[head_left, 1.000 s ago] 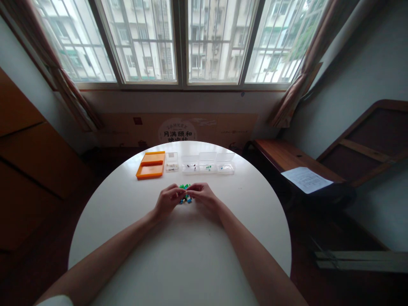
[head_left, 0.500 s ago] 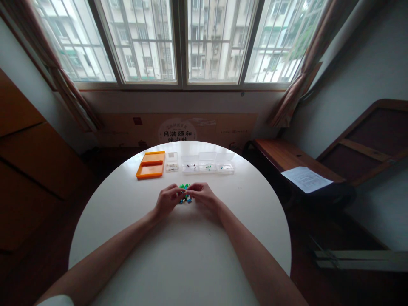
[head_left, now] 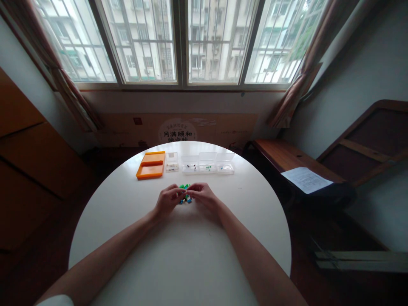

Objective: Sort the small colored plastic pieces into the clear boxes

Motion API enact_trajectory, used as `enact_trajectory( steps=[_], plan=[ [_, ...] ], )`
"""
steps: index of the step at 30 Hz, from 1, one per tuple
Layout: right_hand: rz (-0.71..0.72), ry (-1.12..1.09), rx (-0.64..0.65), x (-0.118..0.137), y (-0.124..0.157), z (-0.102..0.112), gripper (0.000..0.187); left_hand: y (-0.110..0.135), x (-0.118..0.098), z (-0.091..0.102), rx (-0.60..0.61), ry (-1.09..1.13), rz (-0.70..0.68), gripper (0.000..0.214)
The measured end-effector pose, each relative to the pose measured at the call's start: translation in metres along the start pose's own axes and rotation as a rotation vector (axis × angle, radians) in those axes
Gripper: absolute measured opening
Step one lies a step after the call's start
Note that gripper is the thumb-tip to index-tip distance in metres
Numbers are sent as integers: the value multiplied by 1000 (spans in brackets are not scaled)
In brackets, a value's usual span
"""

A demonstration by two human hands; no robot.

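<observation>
A small pile of green, blue and other coloured bricks (head_left: 189, 200) lies on the white round table (head_left: 178, 255). Over its left side my left hand (head_left: 168, 198) is closed, thumb and fingertips pinched. My right hand (head_left: 201, 193) pinches from the other side, and the fingertips of both hands meet above the pile. Whatever is between them is too small to name. Behind the hands stand open clear plastic boxes (head_left: 191, 171) with a few tiny dark, green and blue pieces inside.
An open orange case (head_left: 150, 175) lies at the back left of the table. Beside it is a small clear box (head_left: 172, 156) with little pieces. To the right, a paper sheet (head_left: 306, 179) rests on a brown wooden bench (head_left: 280, 155), beyond the table edge.
</observation>
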State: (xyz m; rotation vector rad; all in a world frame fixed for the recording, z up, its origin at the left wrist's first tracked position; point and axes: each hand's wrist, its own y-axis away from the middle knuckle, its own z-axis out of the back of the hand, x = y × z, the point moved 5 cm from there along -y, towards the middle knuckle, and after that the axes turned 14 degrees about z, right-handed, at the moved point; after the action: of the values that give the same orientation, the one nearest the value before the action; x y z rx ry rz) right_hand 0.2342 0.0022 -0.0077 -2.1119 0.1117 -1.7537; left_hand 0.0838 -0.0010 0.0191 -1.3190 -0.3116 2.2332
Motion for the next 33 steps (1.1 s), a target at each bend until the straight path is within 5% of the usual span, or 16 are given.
enact_trajectory(
  steps=[33],
  plan=[
    [-19, 20, -11, 6, 1, -2, 34, 0, -3, 1, 6, -14, -7, 17]
  ],
)
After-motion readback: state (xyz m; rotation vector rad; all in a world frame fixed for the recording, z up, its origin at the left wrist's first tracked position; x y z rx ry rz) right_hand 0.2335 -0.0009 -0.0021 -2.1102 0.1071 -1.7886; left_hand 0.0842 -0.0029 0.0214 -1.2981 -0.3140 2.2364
